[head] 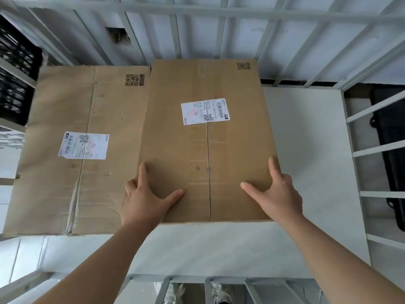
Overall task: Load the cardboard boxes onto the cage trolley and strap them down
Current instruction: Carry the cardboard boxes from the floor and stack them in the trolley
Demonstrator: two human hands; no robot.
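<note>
The left hand (pixel 149 198) and right hand (pixel 276 194) are gripping the near corners of a cardboard box (pixel 206 150), thumbs lying flat on its top and pointing inward, forefingers stretching along the side edges, the other fingers curling over the sides (mostly hidden). The box is sitting on the white floor of the trolley (pixel 306 161), its long axis and centre seam running straight away from the person toward the back bars (pixel 197 29). Its white label (pixel 205 111) is lying sideways. A second box (pixel 65 183) is lying parallel, touching its left side. A black crate (pixel 15 73) is standing outside the cage, far left.
</note>
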